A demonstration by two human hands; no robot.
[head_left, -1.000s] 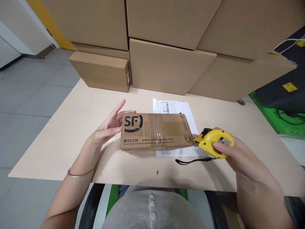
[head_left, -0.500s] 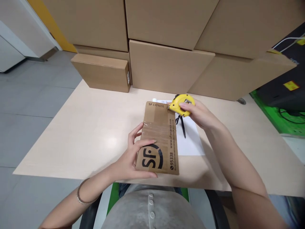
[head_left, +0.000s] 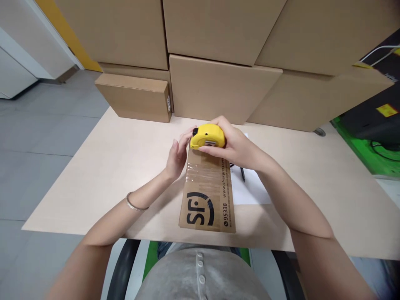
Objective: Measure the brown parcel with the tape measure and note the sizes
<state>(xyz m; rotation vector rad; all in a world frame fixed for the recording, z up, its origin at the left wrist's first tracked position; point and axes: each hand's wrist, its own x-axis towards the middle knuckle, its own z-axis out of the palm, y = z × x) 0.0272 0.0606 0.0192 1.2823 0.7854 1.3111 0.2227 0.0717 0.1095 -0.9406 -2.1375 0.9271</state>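
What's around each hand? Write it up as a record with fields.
Left hand: open, beside the parcel's far end; contact unclear
Right hand: holding a yellow tape measure at that end
Parcel: brown, SF print, clear tape across
Paper: white, partly hidden
Pen: black, over the paper
Background: cardboard boxes along the desk's far side

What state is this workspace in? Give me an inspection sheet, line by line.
Surface: pale table, light wood look.
Job's things: yellow tape measure at the far end of the SF box.
Clutter: white paper, partly hidden, dark pen on it.
Hands: right hand grips the tape measure; left hand by the box's far left corner, contact unclear.
Cables: white cable upper right; dark cable below it.
Surroundings: large cardboard boxes behind.
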